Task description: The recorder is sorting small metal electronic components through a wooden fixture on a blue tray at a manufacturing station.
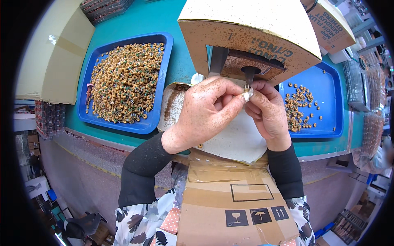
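My left hand (pixel 207 110) and my right hand (pixel 267 110) meet just below a dark, tapered metal tip (pixel 249 74). Between their pinched fingertips is a small copper-coloured ring coil (pixel 246 87), mostly covered by the fingers. White wrapping shows on fingertips of both hands, and brown specks dot the skin. The tip points down from the opening of a cardboard box (pixel 246 24) that forms a hood over the machine. Beneath the hands lies a white sheet (pixel 236 139), brown-speckled toward its left side.
A blue tray (pixel 167 53) heaped with wire-wound ring coils (pixel 127 82) stands at left; another blue tray (pixel 334 98) at right holds a looser scatter of them. A taped carton (pixel 230 213) covers my lap. A big cardboard sheet (pixel 53 53) rises at far left.
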The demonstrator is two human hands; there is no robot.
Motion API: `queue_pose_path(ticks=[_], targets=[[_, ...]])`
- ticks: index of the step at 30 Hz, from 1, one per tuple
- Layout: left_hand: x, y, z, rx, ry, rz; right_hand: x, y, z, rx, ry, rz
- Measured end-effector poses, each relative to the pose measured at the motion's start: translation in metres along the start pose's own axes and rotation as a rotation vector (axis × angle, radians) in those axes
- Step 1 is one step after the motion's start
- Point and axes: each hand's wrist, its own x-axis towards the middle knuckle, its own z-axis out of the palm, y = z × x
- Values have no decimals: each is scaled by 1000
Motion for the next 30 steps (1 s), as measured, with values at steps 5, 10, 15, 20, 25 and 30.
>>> queue_pose_path(ticks=[5,10,15,20,25,30], targets=[[-2,-4,1,-28,-35,-98,-2,1,1,-75,2,11],[-1,-13,-1,-621,-58,-486,1,4,2,55,-19,110],[-3,-23,-11,-1130,-168,-585,1,5,-1,241,-53,133],[-7,-16,3,74,-215,-152,3,9,0,229,-96,99],[-12,-23,8,129,-202,-95,6,13,-2,217,-125,112],[-8,-21,-1,-30,-227,-289,2,11,-2,204,-44,148]])
